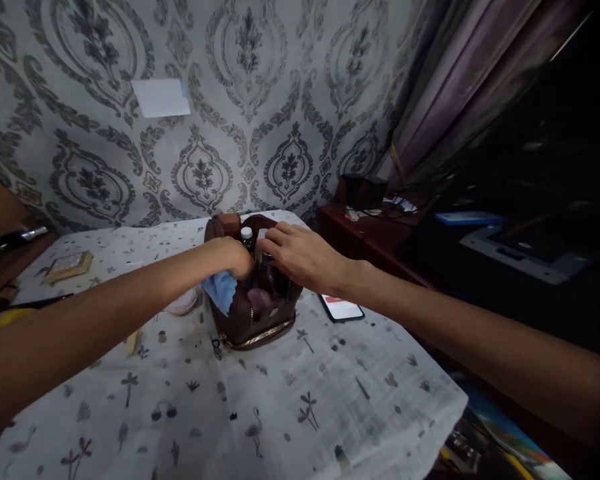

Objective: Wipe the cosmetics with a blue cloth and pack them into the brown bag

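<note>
A brown zip pouch [260, 320] stands open on a table under a white printed cloth [290, 413]. Inside it I see a small bottle with a white cap [247, 235], a blue cloth [221, 291] and a pink item [260, 300]. My left hand [233, 257] reaches into the pouch from the left, its fingers curled and partly hidden inside. My right hand [300, 257] lies over the pouch's top right, fingers bent down onto the rim and its contents.
A phone [342, 308] with a lit screen lies right of the pouch. A flat tan box [70, 265] sits at the back left. A round pale lid-like thing [183, 303] is left of the pouch. A dark cabinet with cables stands to the right.
</note>
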The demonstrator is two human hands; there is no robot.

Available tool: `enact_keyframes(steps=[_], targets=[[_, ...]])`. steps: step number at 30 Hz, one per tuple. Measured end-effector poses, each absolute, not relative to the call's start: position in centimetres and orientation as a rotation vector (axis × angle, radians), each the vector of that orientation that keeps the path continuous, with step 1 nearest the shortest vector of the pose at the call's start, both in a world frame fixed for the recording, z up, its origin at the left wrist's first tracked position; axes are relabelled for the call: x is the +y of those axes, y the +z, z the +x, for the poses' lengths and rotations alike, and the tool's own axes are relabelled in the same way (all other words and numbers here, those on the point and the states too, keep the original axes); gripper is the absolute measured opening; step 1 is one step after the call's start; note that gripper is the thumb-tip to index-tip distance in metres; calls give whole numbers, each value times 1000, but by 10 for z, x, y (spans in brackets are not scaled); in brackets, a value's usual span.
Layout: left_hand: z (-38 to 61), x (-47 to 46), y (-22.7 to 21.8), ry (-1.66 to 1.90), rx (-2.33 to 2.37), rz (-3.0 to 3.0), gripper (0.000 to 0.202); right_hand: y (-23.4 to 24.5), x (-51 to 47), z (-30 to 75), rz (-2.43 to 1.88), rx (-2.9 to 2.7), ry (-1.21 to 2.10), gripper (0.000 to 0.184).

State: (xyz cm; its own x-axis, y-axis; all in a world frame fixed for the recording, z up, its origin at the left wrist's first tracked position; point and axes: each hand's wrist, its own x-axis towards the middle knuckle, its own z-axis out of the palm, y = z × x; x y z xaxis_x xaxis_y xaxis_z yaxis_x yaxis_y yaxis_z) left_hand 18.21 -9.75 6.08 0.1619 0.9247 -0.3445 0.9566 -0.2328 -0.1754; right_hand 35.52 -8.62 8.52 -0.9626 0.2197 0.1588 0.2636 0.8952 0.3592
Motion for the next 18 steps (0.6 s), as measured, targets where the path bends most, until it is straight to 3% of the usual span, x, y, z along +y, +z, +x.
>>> enact_keyframes(steps=[7, 18], targets=[[192, -112, 68, -889, 1918, 2253, 40, 83, -78, 361, -557, -2914, -478, 23], [193, -127, 78, -931, 1749, 2409, 26, 81, -75, 362, -600, -2872, -367, 21]])
